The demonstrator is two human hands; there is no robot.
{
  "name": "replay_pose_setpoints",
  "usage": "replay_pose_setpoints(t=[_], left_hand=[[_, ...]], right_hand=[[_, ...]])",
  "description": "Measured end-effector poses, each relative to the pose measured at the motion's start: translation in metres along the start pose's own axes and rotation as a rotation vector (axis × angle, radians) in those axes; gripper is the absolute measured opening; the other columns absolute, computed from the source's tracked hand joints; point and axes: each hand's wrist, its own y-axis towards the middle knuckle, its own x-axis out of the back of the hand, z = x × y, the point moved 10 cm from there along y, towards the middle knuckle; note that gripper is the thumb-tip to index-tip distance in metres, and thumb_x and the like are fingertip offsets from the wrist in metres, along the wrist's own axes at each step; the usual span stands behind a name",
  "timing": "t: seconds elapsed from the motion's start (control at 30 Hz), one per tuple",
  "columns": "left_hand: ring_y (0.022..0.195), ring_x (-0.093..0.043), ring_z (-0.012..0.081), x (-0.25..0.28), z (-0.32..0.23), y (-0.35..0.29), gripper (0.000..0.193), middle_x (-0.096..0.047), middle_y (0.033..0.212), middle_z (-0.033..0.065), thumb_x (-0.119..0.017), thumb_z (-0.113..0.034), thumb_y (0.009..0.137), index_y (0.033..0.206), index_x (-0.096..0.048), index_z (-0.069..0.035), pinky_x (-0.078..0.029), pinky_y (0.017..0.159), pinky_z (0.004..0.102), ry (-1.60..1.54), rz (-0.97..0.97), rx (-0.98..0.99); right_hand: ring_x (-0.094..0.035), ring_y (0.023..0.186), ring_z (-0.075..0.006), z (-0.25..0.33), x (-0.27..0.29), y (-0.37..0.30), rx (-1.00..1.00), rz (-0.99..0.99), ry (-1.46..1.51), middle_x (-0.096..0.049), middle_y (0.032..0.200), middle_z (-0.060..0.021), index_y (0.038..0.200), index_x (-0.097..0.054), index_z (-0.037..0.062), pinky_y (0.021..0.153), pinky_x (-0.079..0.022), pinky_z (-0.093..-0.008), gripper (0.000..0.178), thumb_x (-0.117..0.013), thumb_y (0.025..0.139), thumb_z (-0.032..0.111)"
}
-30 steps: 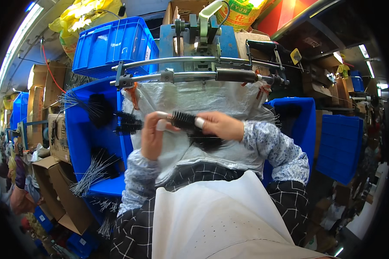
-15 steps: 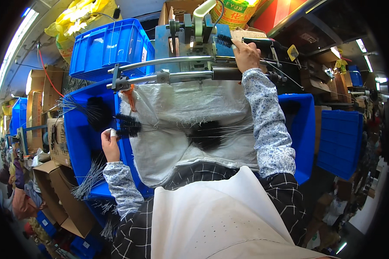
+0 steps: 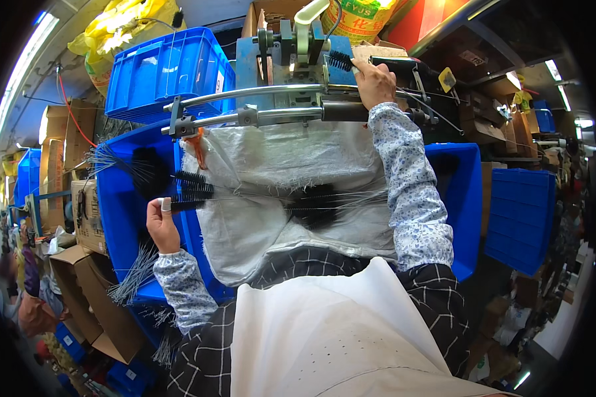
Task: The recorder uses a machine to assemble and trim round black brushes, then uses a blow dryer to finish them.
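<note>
My left hand point(image 3: 163, 227), a white wrap on one fingertip, is closed on the end of a black bristled wire brush point(image 3: 187, 205) beside the left blue bin. More black brush heads point(image 3: 191, 177) lie right by it. At the far side my right hand point(image 3: 375, 85) pinches another black bristle brush point(image 3: 340, 61) in front of the bench machine point(image 3: 291, 69); its bristles point left toward the machine. Across my lap, on a white woven sack point(image 3: 245, 245), rests a pile of brushes point(image 3: 314, 205) with thin wire stems running sideways.
Two metal rods point(image 3: 265, 118) cross in front of the machine. Blue bins stand at left point(image 3: 127, 221) and right point(image 3: 467, 212); the left one holds wire bundles point(image 3: 136, 274). A blue crate point(image 3: 159, 73) sits back left. An opened cardboard box point(image 3: 102, 304) is at lower left.
My left hand has shifted slightly left and the brush with it. My right hand and its brush have moved a little to the left and up.
</note>
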Motion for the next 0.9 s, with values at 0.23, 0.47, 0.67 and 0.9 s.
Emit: replay_pose_setpoints(t=[0.23, 0.47, 0.67, 0.9], left_hand=[[0.074, -0.052, 0.012, 0.017, -0.115, -0.01, 0.018, -0.056, 0.082, 0.0084, -0.051, -0.018, 0.082, 0.084, -0.048, 0.0, -0.042, 0.069, 0.0223, 0.038, -0.149, -0.42], [0.07, -0.051, 0.0159, 0.059, -0.124, -0.005, 0.022, -0.054, 0.079, 0.0105, -0.05, -0.023, 0.083, 0.086, -0.046, -0.002, -0.043, 0.066, 0.0267, -0.241, -0.359, -0.422], [0.068, -0.051, 0.0137, 0.031, -0.117, -0.008, 0.021, -0.054, 0.077, 0.0088, -0.049, -0.024, 0.083, 0.088, -0.047, -0.004, -0.042, 0.061, 0.0227, -0.371, -0.278, -0.342], [0.066, -0.051, 0.0122, 0.022, -0.109, -0.004, 0.02, -0.054, 0.075, 0.0073, -0.048, -0.024, 0.084, 0.086, -0.048, -0.004, -0.043, 0.061, 0.0222, -0.41, -0.254, -0.282]], right_hand=[[-0.049, 0.081, -0.0184, 0.006, 0.003, 0.001, 0.029, -0.022, -0.019, -0.06, 0.085, -0.0004, 0.097, -0.059, 0.0224, 0.073, -0.034, -0.0324, 0.024, -0.049, 0.076, 0.018], [-0.037, 0.107, -0.0195, -0.005, -0.029, 0.023, 0.064, 0.101, -0.034, -0.054, 0.104, -0.0016, 0.108, -0.051, 0.0273, 0.09, -0.021, -0.0414, 0.031, -0.043, 0.081, 0.016], [-0.032, 0.111, -0.0204, -0.004, -0.018, 0.014, 0.124, -0.01, -0.131, -0.044, 0.113, -0.0032, 0.113, -0.046, 0.0213, 0.09, -0.02, -0.0435, 0.035, -0.049, 0.079, 0.027], [-0.045, 0.101, -0.0229, -0.034, -0.018, -0.002, -0.173, 0.039, 0.094, -0.051, 0.109, -0.0075, 0.111, -0.048, 0.0094, 0.083, -0.032, -0.0397, 0.04, -0.053, 0.073, 0.022]])
